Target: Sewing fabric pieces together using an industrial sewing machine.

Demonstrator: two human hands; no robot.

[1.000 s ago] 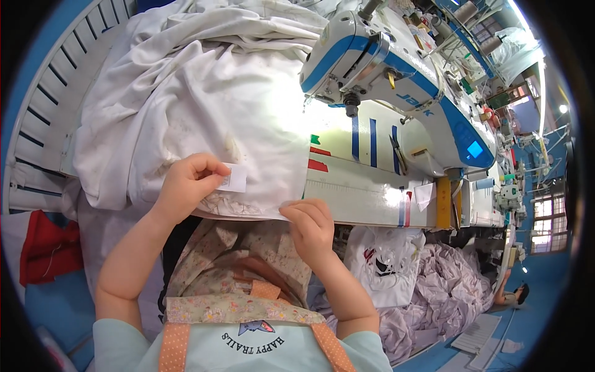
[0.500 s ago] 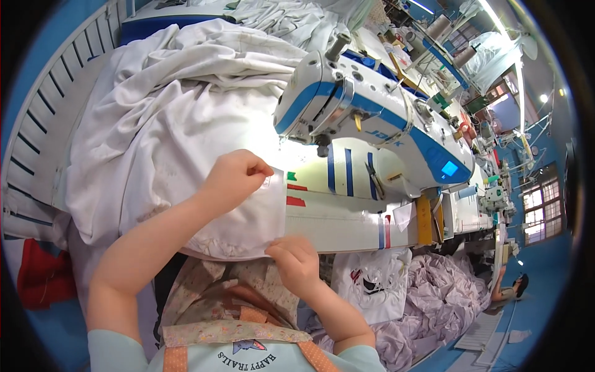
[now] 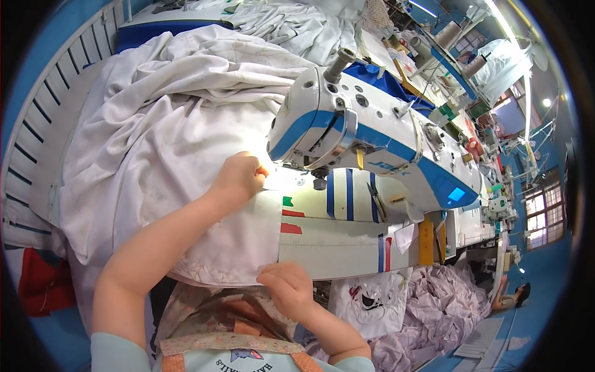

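Observation:
A large white cloth lies bunched over the left of the sewing table, its straight edge running beside the sewing machine. My left hand is closed on this cloth close to the machine's needle area, fingers curled and pinched; bright lamp light and the hand hide the fingertips and the needle. At the cloth's near right corner, by the table's front edge, my right hand pinches the hem between thumb and fingers.
Thread snips rest on the machine bed beside blue tape strips. A yellow block stands farther right. Crumpled pale fabric is heaped below the table's right side. White slatted rails bound the left.
My left hand has brought the cloth's edge closer to the needle, and the small label by its fingertips no longer shows clearly. My right hand keeps the corner; the whole view has shifted slightly.

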